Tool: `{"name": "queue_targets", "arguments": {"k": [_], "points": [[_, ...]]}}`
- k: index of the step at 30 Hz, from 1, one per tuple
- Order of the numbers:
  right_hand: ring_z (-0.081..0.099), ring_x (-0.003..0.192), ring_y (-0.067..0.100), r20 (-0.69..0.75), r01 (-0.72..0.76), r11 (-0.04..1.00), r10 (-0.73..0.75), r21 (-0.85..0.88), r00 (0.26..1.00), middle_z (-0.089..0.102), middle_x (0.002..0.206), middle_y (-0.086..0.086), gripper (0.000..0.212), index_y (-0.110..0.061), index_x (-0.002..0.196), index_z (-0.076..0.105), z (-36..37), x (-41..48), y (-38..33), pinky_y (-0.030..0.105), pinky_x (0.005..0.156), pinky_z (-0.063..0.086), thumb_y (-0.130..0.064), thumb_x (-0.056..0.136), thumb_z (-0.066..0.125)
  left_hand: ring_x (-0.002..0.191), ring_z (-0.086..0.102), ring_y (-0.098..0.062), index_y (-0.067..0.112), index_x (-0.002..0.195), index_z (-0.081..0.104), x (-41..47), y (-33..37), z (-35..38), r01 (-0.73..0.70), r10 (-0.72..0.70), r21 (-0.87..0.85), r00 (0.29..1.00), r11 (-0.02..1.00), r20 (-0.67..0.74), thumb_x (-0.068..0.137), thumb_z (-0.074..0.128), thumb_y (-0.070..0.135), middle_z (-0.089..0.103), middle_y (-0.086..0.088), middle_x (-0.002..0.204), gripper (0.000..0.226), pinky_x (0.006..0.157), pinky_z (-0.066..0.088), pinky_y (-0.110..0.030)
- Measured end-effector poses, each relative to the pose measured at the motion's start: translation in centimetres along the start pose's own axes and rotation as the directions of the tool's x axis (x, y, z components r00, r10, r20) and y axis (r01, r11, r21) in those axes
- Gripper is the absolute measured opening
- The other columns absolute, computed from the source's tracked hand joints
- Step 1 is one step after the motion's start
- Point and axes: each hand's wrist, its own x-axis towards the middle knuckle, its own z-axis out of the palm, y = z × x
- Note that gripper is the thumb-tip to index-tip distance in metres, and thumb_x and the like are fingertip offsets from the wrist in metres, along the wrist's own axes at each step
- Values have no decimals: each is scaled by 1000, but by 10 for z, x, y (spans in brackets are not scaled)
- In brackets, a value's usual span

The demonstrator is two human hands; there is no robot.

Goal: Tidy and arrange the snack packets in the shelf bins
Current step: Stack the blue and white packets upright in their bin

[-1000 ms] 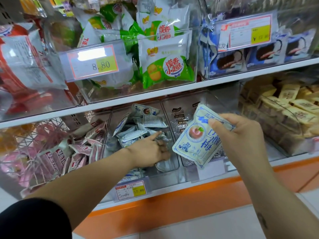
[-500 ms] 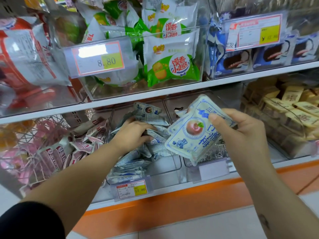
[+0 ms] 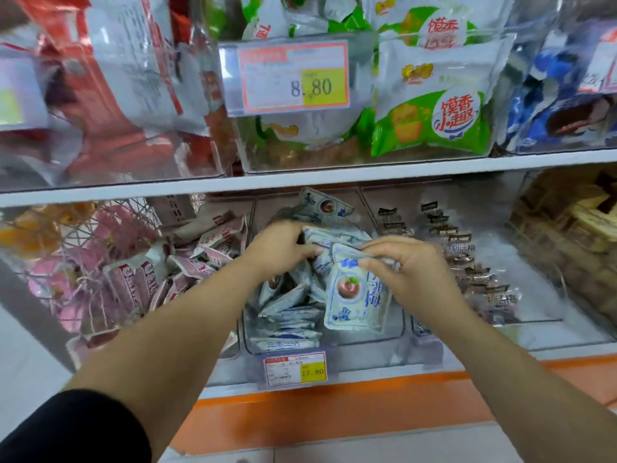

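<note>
Right hand (image 3: 410, 272) pinched blue-white packet (image 3: 355, 295) by top edge, upright over middle bin (image 3: 394, 332). Left hand (image 3: 280, 250) closed on packets behind. Best lowered flat against stack, label forward.

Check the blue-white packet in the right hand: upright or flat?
Upright. The blue-white packet hangs vertically from the right hand, printed face outward, over the middle bin.

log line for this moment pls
right hand: grip on blue-white packet, upright over middle bin | left hand: on packets at bin's back | phase: placing
</note>
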Motion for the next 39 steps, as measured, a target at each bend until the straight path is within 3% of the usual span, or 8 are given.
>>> {"name": "queue_targets", "arguments": {"k": [3,9,13,18,23,27,34,39], "points": [[64,78,0,278,209,965,-160,-156,947,74,85,-9,9,-18,81,77,6,-4,7,23,93,48,-25,76,72,69,58,-19,9,105,64,2,-3,-1,31,-31,30,999,999,12,88,62,41,65,-9,81,36,59,41,-31],[62,81,-2,618,254,895,30,-366,786,71,88,-15,12,-31,89,69,6,-1,-7,25,115,-16,-33,92,58,75,63,-22,8,96,66,2,-3,2,30,-30,-3,1000,1000,0,87,64,37,69,-9,84,31,67,48,-34],[61,85,6,620,233,854,126,-465,775,68,90,-10,17,-34,95,42,12,0,-12,35,118,-13,-31,88,57,49,51,8,16,94,69,-6,4,3,1,-3,-69,999,998,-36,87,65,32,61,15,61,18,50,37,-15],[54,99,-2,583,68,942,145,-327,799,59,105,-21,38,-37,108,42,1,-3,-17,30,120,6,-37,79,67,38,44,5,21,104,67,-22,14,3,-86,68,-240,994,967,-85,90,62,30,73,5,78,17,41,30,-13],[58,84,-8,143,-183,983,182,-5,973,62,88,-20,23,-37,81,53,-24,-7,-26,14,75,46,-27,78,73,66,60,10,34,109,64,-40,32,0,-194,88,-424,962,885,-257,89,65,22,72,12,89,23,67,44,-9],[55,100,5,-71,-325,929,341,179,937,57,111,-8,39,-29,107,50,-27,-16,-35,29,87,47,-27,77,75,83,61,14,42,92,63,-60,54,-9,-263,49,-582,933,770,-356,87,67,17,66,27,86,26,82,47,-10],[70,83,9,198,-428,731,384,531,902,74,92,-11,38,-26,109,55,-30,-50,-62,22,66,56,-17,77,73,100,67,-10,35,99,69,-112,84,6,-168,-45,-809,971,563,-233,87,63,39,72,7,106,14,92,52,-40],[69,84,23,306,-576,564,504,592,807,75,88,2,49,-23,108,60,-24,-66,-54,54,88,52,-40,64,70,113,62,-28,17,123,59,-146,75,27,88,-70,-994,994,72,82,92,53,28,65,-9,122,33,94,49,-50]]}}
